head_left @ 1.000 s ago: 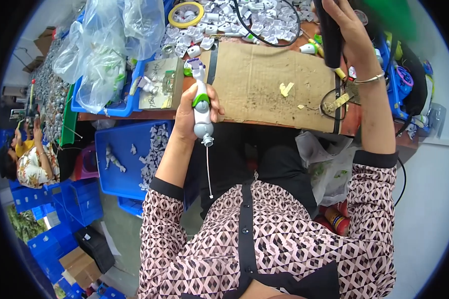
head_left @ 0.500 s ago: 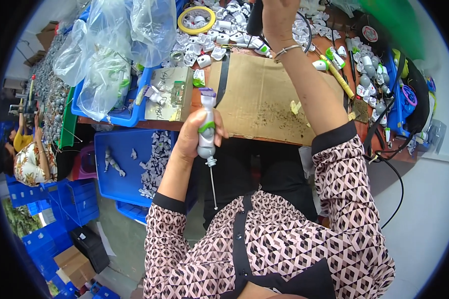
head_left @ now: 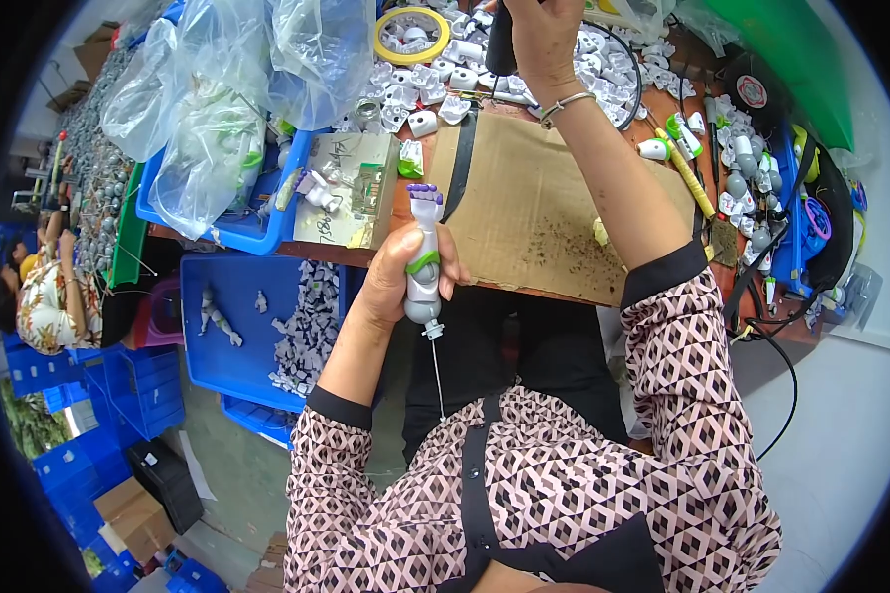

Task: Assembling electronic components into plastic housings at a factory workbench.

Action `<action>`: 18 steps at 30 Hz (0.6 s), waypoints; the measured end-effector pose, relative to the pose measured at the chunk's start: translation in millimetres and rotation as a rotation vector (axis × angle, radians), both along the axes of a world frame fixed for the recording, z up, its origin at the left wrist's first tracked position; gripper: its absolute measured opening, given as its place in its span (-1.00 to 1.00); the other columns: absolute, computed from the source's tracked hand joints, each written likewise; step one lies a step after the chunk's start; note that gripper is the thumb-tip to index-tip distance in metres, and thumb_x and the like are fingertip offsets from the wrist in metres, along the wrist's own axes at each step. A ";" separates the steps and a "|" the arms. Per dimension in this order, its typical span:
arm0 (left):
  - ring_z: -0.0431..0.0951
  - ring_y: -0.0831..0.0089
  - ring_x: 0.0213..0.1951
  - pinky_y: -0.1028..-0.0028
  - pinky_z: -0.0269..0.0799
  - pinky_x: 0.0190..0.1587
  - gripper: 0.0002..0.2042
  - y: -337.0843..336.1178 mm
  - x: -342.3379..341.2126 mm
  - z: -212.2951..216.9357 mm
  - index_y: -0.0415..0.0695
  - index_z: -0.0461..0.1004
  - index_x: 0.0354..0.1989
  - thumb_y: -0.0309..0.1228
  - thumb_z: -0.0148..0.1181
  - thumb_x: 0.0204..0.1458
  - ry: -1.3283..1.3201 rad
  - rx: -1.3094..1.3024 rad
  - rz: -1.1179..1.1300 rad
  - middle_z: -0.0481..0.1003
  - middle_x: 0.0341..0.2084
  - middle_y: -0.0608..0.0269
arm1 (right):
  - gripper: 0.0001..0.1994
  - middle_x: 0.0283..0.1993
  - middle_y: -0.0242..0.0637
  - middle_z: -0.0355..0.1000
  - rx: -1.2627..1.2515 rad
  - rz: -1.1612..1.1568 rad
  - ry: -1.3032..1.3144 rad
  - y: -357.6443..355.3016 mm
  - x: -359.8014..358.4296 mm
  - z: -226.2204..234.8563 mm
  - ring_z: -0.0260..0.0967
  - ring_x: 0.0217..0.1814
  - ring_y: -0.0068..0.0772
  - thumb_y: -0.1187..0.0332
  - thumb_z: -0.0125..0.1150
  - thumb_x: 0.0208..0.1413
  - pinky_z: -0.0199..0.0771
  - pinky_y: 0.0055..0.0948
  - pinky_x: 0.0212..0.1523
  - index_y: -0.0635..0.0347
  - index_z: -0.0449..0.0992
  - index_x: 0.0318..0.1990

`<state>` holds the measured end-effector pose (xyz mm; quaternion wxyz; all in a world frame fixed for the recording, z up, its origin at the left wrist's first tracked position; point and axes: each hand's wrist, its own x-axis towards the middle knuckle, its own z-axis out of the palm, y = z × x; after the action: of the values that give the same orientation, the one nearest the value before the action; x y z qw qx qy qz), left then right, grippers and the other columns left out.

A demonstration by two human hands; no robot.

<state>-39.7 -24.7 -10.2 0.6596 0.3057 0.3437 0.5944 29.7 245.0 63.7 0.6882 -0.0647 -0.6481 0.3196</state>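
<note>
My left hand (head_left: 396,272) is closed around a toy arm (head_left: 423,262) of white and grey plastic with a green band. Its purple-fingered end points up, away from me. Out of the grey end a thin metal rod (head_left: 438,381) hangs down towards my shirt. At the top edge my right hand (head_left: 547,44) grips a black electric screwdriver (head_left: 501,44), partly cut off by the picture's edge. That tool is above the loose white parts, beyond a flattened cardboard sheet (head_left: 514,188) on the table.
White plastic parts (head_left: 455,74) cover the far table, with a yellow tape roll (head_left: 379,40) among them. Left stands a blue bin (head_left: 257,240) with plastic bags; below is a blue tray (head_left: 218,371) of small pieces. A black cable (head_left: 796,395) hangs right. Another person (head_left: 54,306) sits far left.
My left hand and the toy arm have shifted slightly right and down, and the arm's purple end has turned a little. My right hand still grips the screwdriver. The whole view has shifted slightly.
</note>
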 end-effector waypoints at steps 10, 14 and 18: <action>0.48 0.43 -0.62 0.43 0.48 -0.30 -0.55 1.6 1.2 -2.5 -0.24 0.37 -0.42 0.01 -0.05 0.05 -0.019 0.004 -0.006 0.43 -0.62 0.15 | -0.83 -0.62 -0.46 0.39 -0.125 0.090 0.049 -6.2 5.8 9.6 0.36 -0.60 -0.63 0.32 0.25 0.01 0.33 -0.62 -0.56 0.21 0.45 -0.48; 0.50 0.42 -0.60 0.41 0.49 -0.31 -0.59 -0.4 1.8 -3.1 -0.23 0.36 -0.36 -0.04 -0.07 0.09 -0.044 0.021 -0.007 0.44 -0.58 0.15 | -0.87 -0.60 -0.41 0.39 -0.146 0.222 0.092 -12.0 14.7 19.3 0.38 -0.57 -0.58 0.41 0.19 0.04 0.42 -0.60 -0.51 0.24 0.43 -0.48; 0.50 0.43 -0.59 0.41 0.49 -0.37 -0.63 4.5 10.8 6.6 -0.23 0.35 -0.29 -0.10 -0.12 0.15 -0.094 -0.049 0.036 0.45 -0.55 0.17 | -0.90 -0.55 -0.33 0.39 -0.222 0.270 0.170 -27.5 34.1 35.0 0.41 -0.54 -0.53 0.44 0.16 0.05 0.49 -0.53 -0.50 0.25 0.40 -0.39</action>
<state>-28.9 -20.2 -3.6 0.6716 0.2550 0.3321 0.6113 63.8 217.5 98.7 0.6801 -0.0258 -0.5511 0.4828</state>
